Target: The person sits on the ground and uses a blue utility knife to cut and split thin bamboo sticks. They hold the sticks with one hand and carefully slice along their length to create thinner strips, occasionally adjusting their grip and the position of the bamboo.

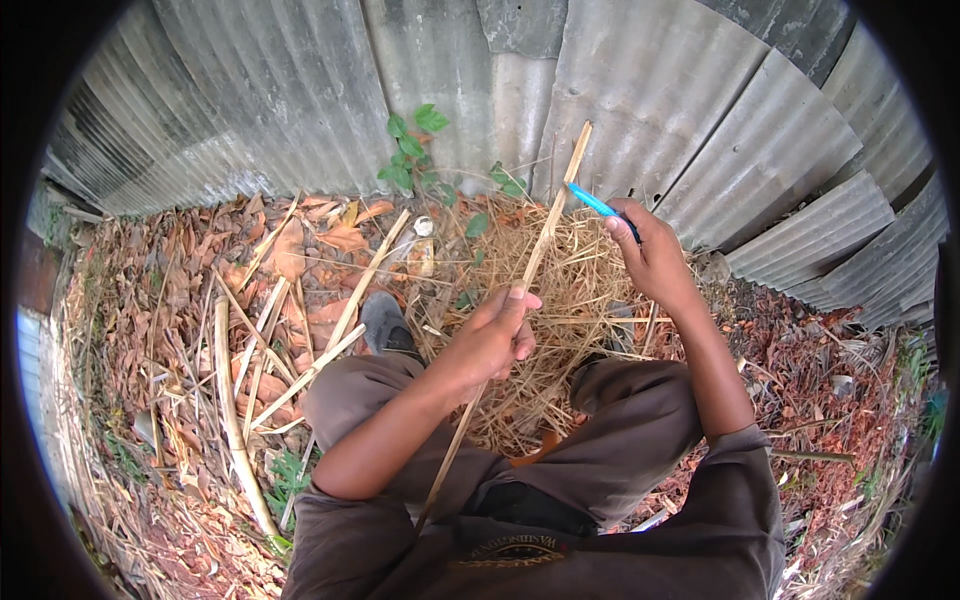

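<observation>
Bamboo strip [545,225], long, thin and pale, runs slantwise from the person's lap up toward the corrugated metal wall [300,90], and the left hand [492,335] is wrapped around its middle, fingers curled tight. Right hand [650,255] sits higher, pinching a blue-handled tool [592,200] just beside the strip's upper part. That strip looks light and dry, stiff along its length yet springy, likely splintery at the edges, so mid-length where the left hand has it seems the safest hold. Beneath lies a tangle of fine straw-like shavings [575,300]; more split canes [300,345] lie scattered on brown dead leaves [180,280], one grey shoe [385,322] poking out
</observation>
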Demonstrator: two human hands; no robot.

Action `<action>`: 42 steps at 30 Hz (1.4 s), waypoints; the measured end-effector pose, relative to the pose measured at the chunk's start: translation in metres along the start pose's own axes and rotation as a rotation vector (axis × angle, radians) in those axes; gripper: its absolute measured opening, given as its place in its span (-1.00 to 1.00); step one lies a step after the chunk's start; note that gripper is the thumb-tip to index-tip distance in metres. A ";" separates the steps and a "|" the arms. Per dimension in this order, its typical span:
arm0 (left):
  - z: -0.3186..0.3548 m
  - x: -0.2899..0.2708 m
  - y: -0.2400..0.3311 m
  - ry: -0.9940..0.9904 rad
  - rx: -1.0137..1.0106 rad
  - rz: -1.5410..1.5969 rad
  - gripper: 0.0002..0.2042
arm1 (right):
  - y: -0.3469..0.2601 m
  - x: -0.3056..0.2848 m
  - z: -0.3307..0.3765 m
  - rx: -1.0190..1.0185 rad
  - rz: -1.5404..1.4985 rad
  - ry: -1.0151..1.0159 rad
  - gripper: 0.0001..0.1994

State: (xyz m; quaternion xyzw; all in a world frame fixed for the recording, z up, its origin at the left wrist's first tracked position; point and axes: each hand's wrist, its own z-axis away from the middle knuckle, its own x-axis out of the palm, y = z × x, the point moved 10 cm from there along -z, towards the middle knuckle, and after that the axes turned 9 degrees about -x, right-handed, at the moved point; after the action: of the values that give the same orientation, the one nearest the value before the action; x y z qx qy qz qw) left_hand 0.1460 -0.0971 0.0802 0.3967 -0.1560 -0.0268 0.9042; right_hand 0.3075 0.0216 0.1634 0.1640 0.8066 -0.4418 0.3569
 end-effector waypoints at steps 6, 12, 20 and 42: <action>0.002 0.003 -0.002 -0.019 -0.005 0.008 -0.55 | -0.003 -0.009 0.010 -0.202 -0.021 0.169 -0.68; 0.006 0.008 -0.007 -0.051 -0.022 0.016 -0.53 | -0.012 -0.009 0.014 -0.134 0.202 0.087 -0.53; 0.006 0.010 -0.005 -0.053 0.090 -0.122 -0.52 | -0.026 0.003 0.016 -0.192 0.319 0.083 -0.38; 0.004 0.011 -0.003 0.020 0.247 -0.234 -0.57 | -0.031 0.008 0.006 -0.366 0.603 0.204 -0.33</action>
State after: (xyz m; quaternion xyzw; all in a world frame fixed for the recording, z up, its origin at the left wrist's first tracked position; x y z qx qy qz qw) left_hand 0.1553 -0.1036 0.0837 0.5206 -0.1016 -0.1086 0.8407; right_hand 0.2866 -0.0013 0.1740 0.3714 0.8190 -0.1465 0.4121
